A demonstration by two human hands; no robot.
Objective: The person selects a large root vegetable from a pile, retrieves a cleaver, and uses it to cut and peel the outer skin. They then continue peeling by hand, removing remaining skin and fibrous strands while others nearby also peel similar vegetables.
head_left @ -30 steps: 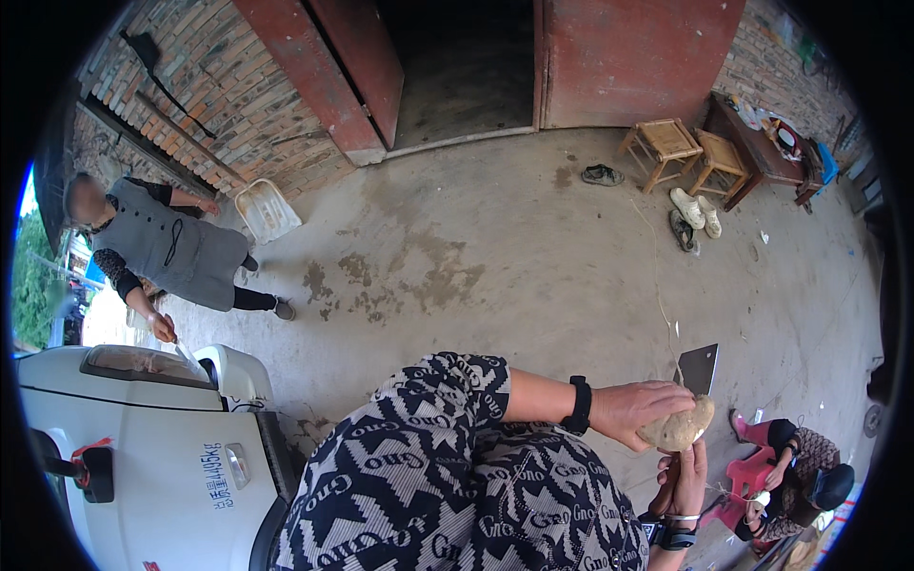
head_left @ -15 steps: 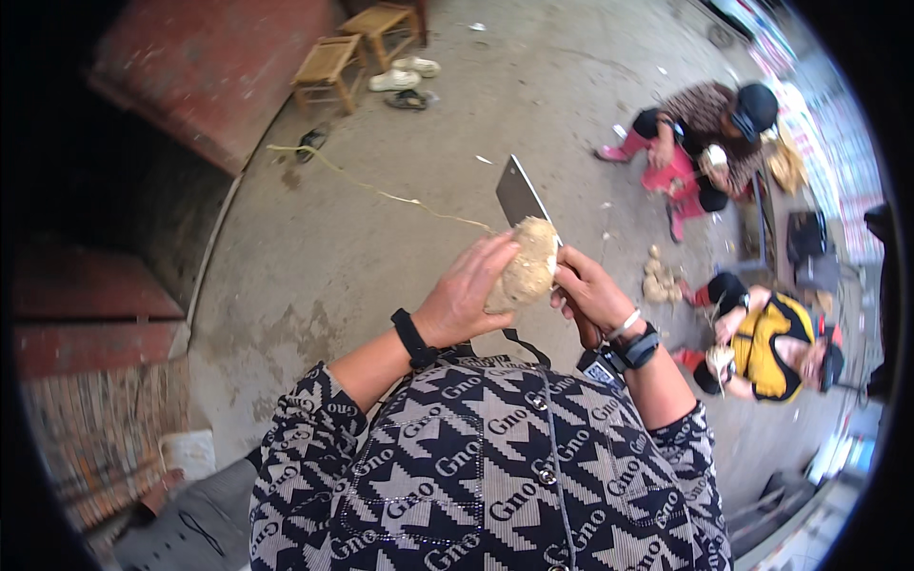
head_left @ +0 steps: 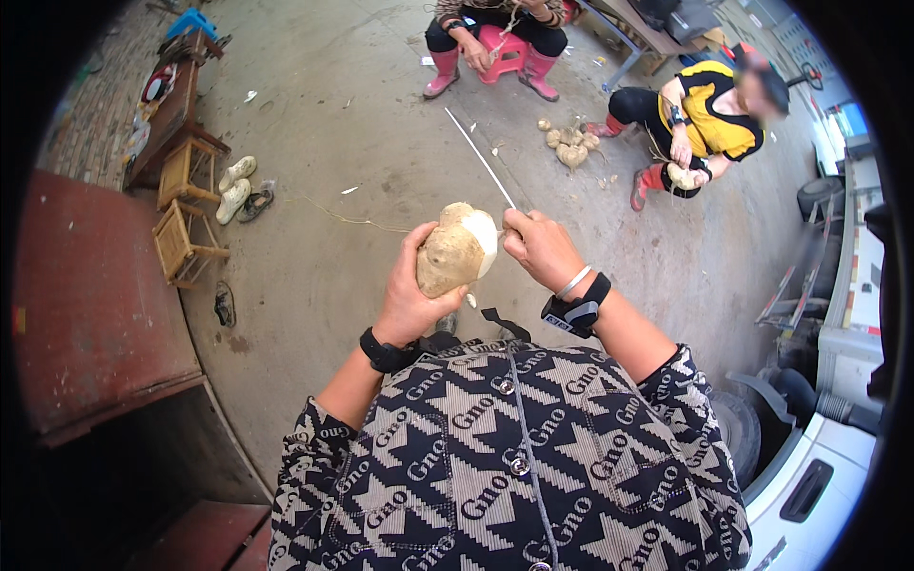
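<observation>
My left hand (head_left: 409,297) is wrapped round a large tan jicama (head_left: 446,257), its thumb below and fingers behind. A bare white patch shows on the jicama's right side, and a long thin root trails off to the left. Just under it is a small white scrap (head_left: 470,301). My right hand (head_left: 545,249) is closed on a knife (head_left: 479,157), whose handle is mostly hidden in the fist. The blade is seen nearly edge-on, slanting away up and left, a little apart from the jicama. Both hands are in front of my body.
Several jicamas (head_left: 571,143) lie heaped on the concrete floor ahead. A person in yellow (head_left: 714,109) holds another; a second person sits on a pink stool (head_left: 505,49). Wooden stools (head_left: 186,243) and shoes stand left, near a red metal panel (head_left: 95,305). A white vehicle (head_left: 819,476) is right.
My view has swung to the right. The jicama is turned so that its white patch shows more. The knife has come away from it, its blade turned from broadside to edge-on.
</observation>
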